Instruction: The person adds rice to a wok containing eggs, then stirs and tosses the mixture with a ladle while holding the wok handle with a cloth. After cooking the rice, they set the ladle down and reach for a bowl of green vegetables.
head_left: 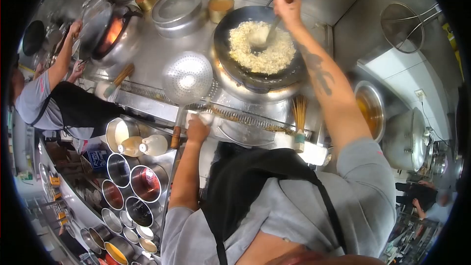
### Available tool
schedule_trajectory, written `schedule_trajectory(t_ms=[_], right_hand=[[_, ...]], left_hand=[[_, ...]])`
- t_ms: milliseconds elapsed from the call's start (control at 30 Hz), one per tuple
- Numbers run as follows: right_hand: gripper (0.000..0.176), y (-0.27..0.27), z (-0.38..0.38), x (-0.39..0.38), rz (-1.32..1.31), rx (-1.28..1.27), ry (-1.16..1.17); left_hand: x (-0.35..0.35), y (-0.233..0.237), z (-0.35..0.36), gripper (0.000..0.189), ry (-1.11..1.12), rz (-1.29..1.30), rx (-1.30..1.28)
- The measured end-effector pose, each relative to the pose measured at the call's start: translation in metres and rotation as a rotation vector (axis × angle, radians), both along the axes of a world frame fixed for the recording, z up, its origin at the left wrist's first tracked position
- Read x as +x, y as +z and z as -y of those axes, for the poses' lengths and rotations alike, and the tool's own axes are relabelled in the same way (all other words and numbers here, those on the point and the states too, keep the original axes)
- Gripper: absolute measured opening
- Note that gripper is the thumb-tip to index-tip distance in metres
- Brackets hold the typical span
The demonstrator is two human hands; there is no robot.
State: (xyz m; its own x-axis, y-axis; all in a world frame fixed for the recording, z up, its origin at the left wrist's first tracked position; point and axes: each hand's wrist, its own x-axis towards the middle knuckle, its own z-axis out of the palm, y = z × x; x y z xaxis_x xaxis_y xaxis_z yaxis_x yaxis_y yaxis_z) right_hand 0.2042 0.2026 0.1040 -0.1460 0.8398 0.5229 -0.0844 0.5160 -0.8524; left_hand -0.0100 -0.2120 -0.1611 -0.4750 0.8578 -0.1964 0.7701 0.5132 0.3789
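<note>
My right hand (288,11) is closed round the wooden handle of a wok ladle (273,32), at the far side of the stove. The ladle's blurred head rests in a ring of pale fried rice (265,62), inside a dark wok (223,44) on the burner. My left hand (197,128) is closed at the stove's front edge, beside the wooden handle of a large perforated skimmer (187,76). Something whitish shows at its fingers; what it grips is hidden. The skimmer lies left of the wok, bowl over the steel stove top.
Bamboo brushes (299,113) stand at the stove's front. A lidded pot (177,12) sits at the back. Several sauce pots (145,182) and two bottles (154,145) are at lower left. A co-worker (59,93) handles a tilted wok (109,32) over flame. A metal basin (369,108) is right.
</note>
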Motion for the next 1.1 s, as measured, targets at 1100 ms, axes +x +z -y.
schedule_trajectory(t_ms=[1100], right_hand=[[0.024,0.066,0.115,0.010,0.022,-0.110,0.053]], left_hand=[[0.145,0.132,-0.137,0.014,-0.731,-0.106,0.662]])
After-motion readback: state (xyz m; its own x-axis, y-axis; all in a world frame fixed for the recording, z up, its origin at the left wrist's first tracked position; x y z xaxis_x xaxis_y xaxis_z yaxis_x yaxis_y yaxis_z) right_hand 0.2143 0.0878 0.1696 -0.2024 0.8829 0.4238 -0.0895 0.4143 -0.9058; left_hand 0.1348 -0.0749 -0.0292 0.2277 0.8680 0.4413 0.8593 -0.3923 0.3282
